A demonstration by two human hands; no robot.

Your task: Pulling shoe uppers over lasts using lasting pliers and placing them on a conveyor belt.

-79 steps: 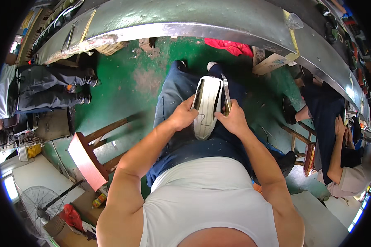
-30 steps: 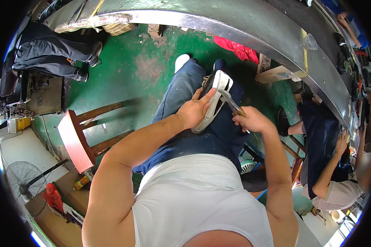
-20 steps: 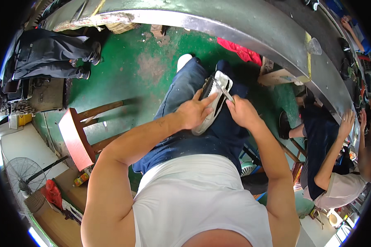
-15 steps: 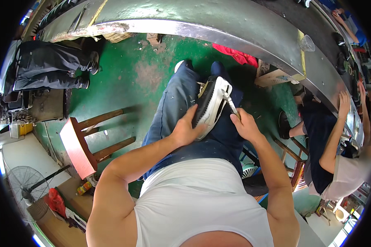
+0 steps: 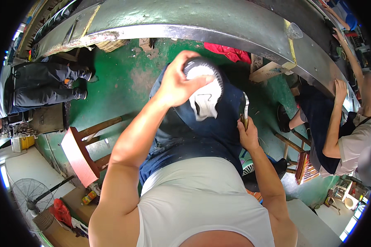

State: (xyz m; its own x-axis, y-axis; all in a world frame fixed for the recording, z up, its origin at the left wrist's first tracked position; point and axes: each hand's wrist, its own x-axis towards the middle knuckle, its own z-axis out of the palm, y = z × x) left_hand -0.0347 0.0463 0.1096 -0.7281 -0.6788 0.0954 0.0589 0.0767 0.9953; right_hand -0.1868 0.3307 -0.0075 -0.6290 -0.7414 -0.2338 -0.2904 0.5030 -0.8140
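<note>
My left hand (image 5: 179, 82) is wrapped round a shoe upper (image 5: 205, 105) on a last, thumb across its white underside. The dark, ruffled edge of the upper curves round the far end, and the piece is held up over my lap. In my right hand (image 5: 249, 135) is a pair of pincers (image 5: 245, 108), its curved metal head pointing away from me and its handles in my closed fingers. The pincers are to the right of the shoe upper, apart from it, above my right thigh.
A long metal-edged bench (image 5: 160, 32) curves across the far side. A wooden stool (image 5: 80, 156) stands at left, near a wire fan (image 5: 32, 201). Red cloth (image 5: 228, 52) lies under the bench beside a wooden box (image 5: 270, 71). Another person (image 5: 350, 140) sits close on the right.
My left hand has lifted and turned the shoe upper, moving it away from my body. The pincers have come off it, moving right with my right hand.
</note>
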